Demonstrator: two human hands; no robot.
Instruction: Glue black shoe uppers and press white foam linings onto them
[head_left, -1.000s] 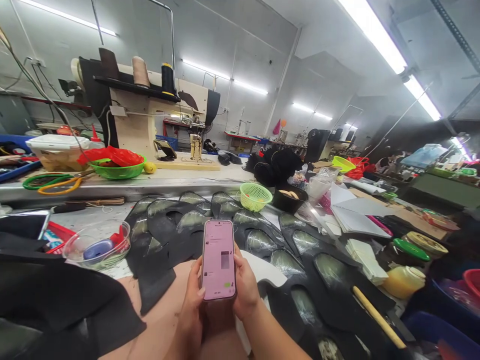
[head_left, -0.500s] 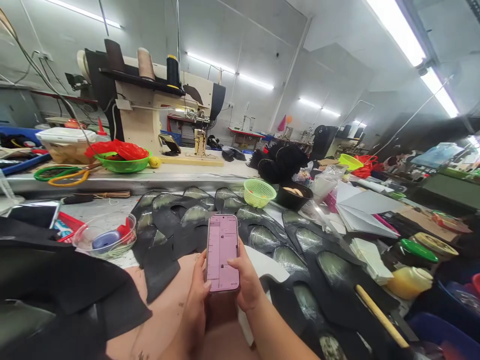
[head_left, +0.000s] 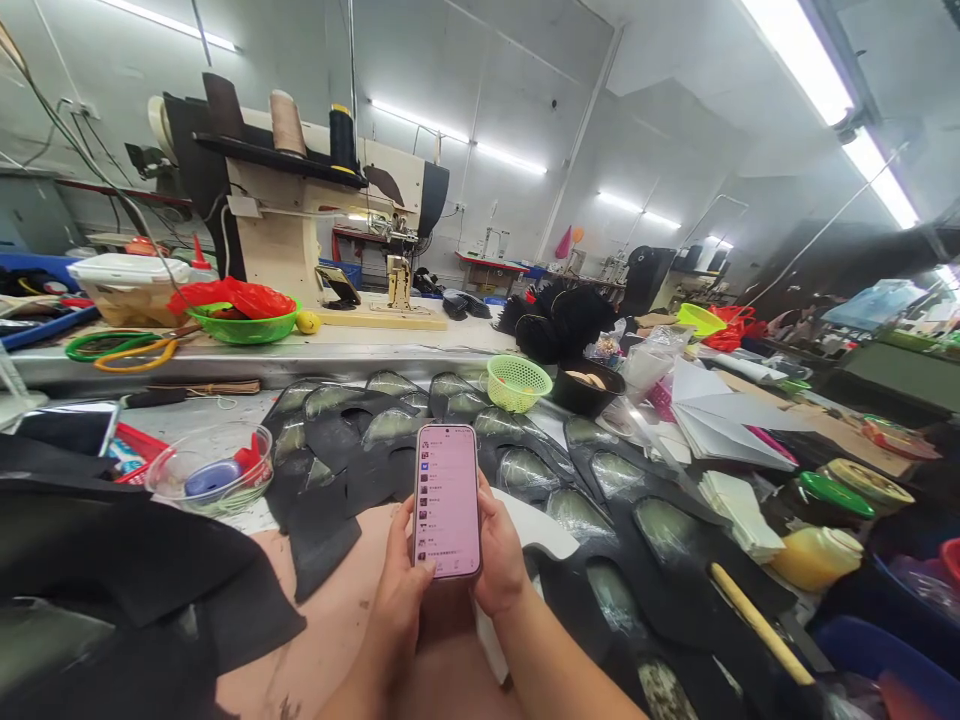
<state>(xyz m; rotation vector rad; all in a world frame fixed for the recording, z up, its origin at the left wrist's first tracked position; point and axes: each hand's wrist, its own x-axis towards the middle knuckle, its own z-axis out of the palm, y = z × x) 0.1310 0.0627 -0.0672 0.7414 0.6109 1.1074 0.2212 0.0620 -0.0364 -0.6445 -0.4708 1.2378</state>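
Observation:
A smartphone (head_left: pixel 447 502) stands upright between my two hands, its lit pinkish screen facing me and showing a list with small pictures. My left hand (head_left: pixel 401 572) grips its lower left side, with the thumb over the bottom left corner of the screen. My right hand (head_left: pixel 501 555) is wrapped round the right edge, its thumb along the side. Behind and around the phone lie black shoe-upper pieces (head_left: pixel 420 465) with shiny, pale curved patches. Under my forearms is a pinkish board (head_left: pixel 330 640). A white curved piece (head_left: pixel 544 525) lies just right of my right hand.
A sewing machine (head_left: pixel 277 220) with thread cones stands behind. A green basket (head_left: pixel 519 385), a black bowl (head_left: pixel 589 388) and a clear tub (head_left: pixel 210 468) sit on the table. At right are a wooden-handled tool (head_left: pixel 761 622) and a yellow jar (head_left: pixel 817 560); scissors (head_left: pixel 127 347) lie left.
The phone screen has switched from a sliding two-part page to a list. My right thumb has moved off the screen to the edge, and my left thumb now rests on the lower left corner.

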